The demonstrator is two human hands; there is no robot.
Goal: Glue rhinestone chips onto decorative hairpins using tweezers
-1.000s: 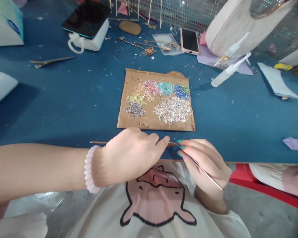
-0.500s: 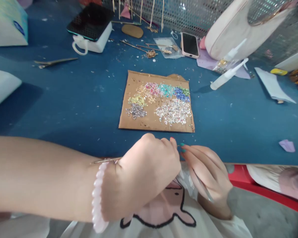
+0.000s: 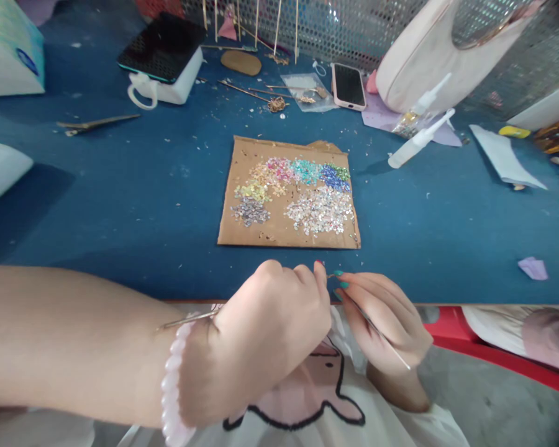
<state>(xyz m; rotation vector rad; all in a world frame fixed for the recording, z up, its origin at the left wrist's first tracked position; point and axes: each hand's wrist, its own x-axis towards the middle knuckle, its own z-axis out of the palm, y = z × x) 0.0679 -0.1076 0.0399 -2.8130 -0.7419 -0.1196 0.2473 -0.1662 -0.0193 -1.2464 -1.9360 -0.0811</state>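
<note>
My left hand (image 3: 279, 316) is closed, back upward, around a thin gold-toned metal stick (image 3: 186, 321) that sticks out past my wrist over a pink bead bracelet (image 3: 177, 372). The stick's other end is hidden in the fist. Just to the right, my right hand (image 3: 386, 316) pinches with green-nailed fingertips, and a slim silvery rod (image 3: 386, 341) lies across its fingers. A tiny gold-coloured bit (image 3: 331, 275) shows between the fingertips of both hands, too small to make out. Beyond them lies a cardboard sheet (image 3: 279, 239) bearing piles of small gems sorted by colour.
On the blue table (image 3: 121, 211) are scissors (image 3: 97, 124), a black device on a white box (image 3: 168, 49), a phone (image 3: 348, 85), gold-ornamented sticks (image 3: 276, 104) and a white dropper bottle (image 3: 412, 148). A pale bag (image 3: 400, 68) stands at the back. Another person's sleeve (image 3: 540, 338) shows at right.
The view has shifted slightly, moving the table things a little left. Both hands keep their grip close together; the rod in my right hand shows more clearly and the left stick is tilted more.
</note>
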